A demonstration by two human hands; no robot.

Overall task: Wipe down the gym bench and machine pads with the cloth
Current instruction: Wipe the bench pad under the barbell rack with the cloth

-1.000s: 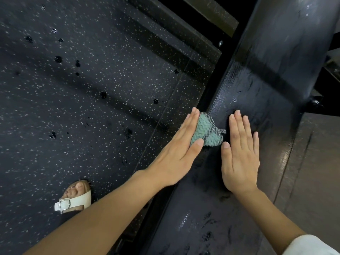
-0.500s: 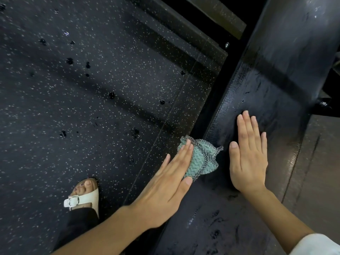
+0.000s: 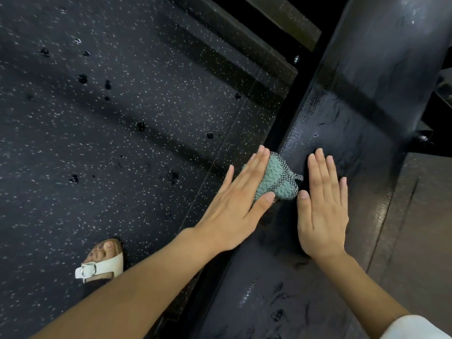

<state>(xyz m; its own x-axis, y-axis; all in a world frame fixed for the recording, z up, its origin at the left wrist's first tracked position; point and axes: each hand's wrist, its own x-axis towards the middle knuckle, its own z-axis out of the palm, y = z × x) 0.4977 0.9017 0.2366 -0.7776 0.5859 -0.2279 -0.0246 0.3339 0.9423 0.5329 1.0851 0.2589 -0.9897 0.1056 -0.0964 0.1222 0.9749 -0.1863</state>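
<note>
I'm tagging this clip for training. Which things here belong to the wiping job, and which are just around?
In the job:
cloth
bench pad
left hand, pressing the cloth
right hand, flat on the pad

Just around:
speckled floor
sandal
bolt

Behind the right hand (image 3: 322, 211) the arm wore a white sleeve (image 3: 415, 326); the left forearm (image 3: 146, 289) was bare. A white sandal (image 3: 107, 264) with a silver buckle (image 3: 88, 270) covered one foot.

black bench (image 3: 347, 133) bears green cloth (image 3: 276, 182).
</note>
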